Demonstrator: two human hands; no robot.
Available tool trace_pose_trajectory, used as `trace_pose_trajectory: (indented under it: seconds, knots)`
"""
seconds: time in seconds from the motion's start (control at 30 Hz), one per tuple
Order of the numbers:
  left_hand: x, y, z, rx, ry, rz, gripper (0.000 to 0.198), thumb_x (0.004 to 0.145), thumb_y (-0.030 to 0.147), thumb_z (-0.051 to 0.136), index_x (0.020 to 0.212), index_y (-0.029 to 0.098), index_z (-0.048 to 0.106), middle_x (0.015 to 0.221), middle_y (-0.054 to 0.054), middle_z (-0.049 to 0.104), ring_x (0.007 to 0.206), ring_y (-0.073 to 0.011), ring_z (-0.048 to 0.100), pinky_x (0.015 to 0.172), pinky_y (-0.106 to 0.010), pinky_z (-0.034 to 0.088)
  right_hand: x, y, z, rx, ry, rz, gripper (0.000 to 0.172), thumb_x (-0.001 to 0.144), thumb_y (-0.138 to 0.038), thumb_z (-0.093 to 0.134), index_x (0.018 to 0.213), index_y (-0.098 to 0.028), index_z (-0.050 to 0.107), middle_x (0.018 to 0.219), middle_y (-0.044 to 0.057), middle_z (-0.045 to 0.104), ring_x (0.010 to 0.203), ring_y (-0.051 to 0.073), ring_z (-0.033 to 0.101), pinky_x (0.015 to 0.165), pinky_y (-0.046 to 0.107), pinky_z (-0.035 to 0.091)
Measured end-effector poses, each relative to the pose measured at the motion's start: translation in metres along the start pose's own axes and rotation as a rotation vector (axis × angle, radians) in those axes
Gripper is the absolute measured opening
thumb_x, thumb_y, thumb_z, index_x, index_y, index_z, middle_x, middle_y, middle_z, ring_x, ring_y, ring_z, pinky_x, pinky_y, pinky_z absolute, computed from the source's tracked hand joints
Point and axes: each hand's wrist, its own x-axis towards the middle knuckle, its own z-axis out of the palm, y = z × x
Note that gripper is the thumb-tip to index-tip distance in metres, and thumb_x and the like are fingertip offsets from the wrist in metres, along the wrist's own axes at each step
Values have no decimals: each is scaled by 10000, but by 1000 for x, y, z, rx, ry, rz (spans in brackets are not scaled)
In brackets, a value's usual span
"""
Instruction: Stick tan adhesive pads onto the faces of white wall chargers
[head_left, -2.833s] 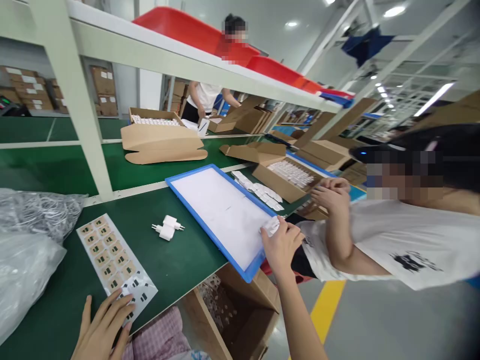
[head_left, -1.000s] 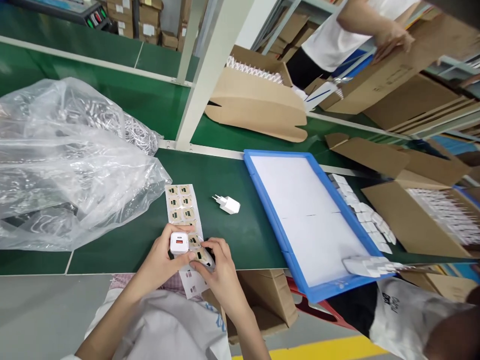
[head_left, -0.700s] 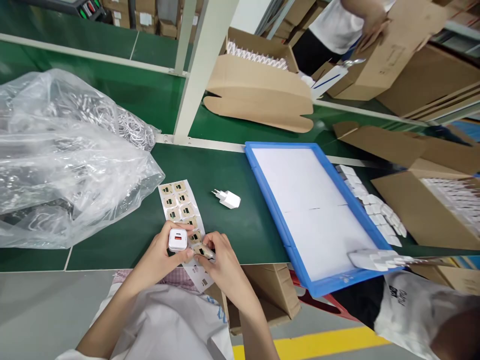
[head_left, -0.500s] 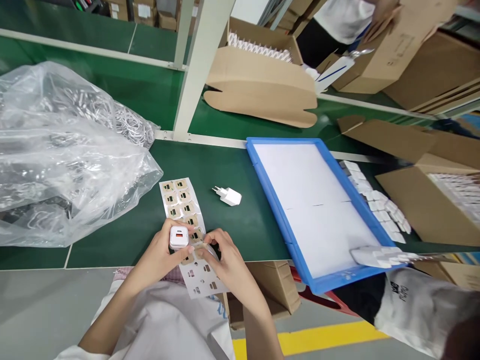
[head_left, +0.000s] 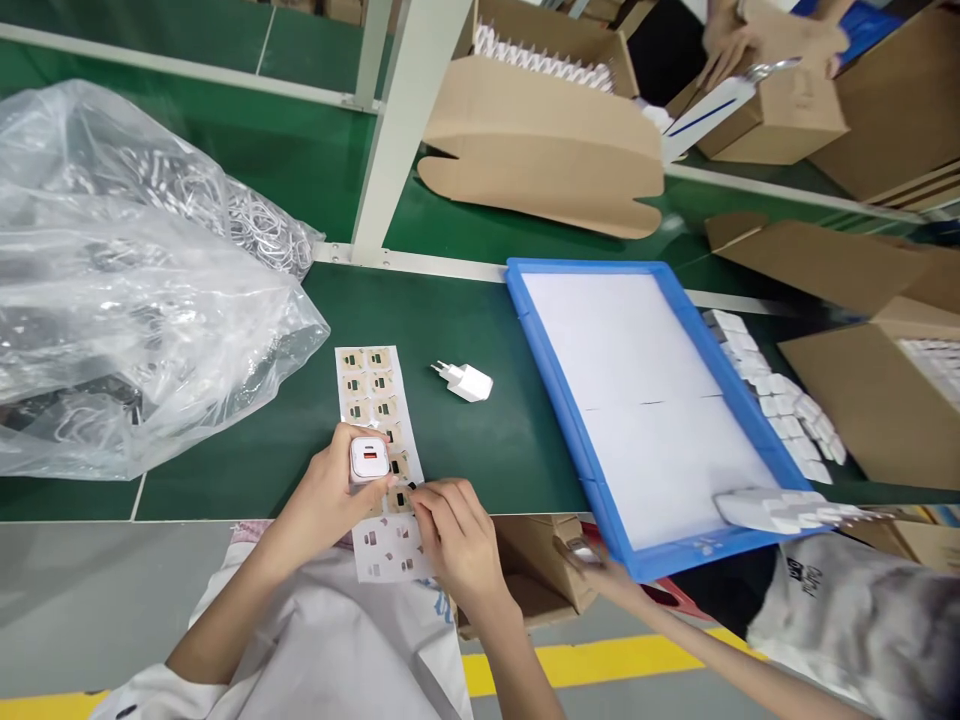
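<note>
In the left hand (head_left: 322, 505) sits a held USB charger (head_left: 370, 459), underside hidden; beside this grip, the right hand (head_left: 461, 540), its pinch unclear, overlaps a sticker sheet (head_left: 373, 400).

The light is bright and even, the plastic bag (head_left: 142, 290) shows glare, and the right edge (a co-worker's shirt (head_left: 840, 610)) is blurred.

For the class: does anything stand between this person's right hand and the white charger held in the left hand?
Yes, in this view: the thumb of the left hand lies along the near side of the charger, its tip towards the right hand. The sticker sheet shows behind the gap; nothing else visible stands between.
</note>
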Motion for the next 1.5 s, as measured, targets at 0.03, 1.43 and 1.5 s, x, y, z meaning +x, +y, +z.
trace_pose_trajectory:
  seconds: [0.03,1.43,1.5]
  knots:
    - [0,0,0,4,-1,-4,298,918,317,651,1151,235,484,1324,-94,667,1209,-250,668,925,-345,534,-1,-1,1,-8,8,-5,209,985,-49,515,1021,-234,604,872,54,673,799,219,598,683,352,524]
    - [20,17,-15,219,-46,-11,306,883,364,661,1088,246,467,1210,-64,698,1033,-245,714,746,-329,565,-15,19,-14,42,-121,-47,152,994,-205,618,1138,-176,658,1045,121,710,920,254,649,799,399,603]
    - [21,17,-15,208,-49,-15,301,883,345,664,1080,247,458,1203,-61,700,1047,-248,714,729,-319,569,-15,17,-12,79,-77,-35,164,990,-185,623,1150,-182,658,1029,113,718,904,243,656,791,385,605]
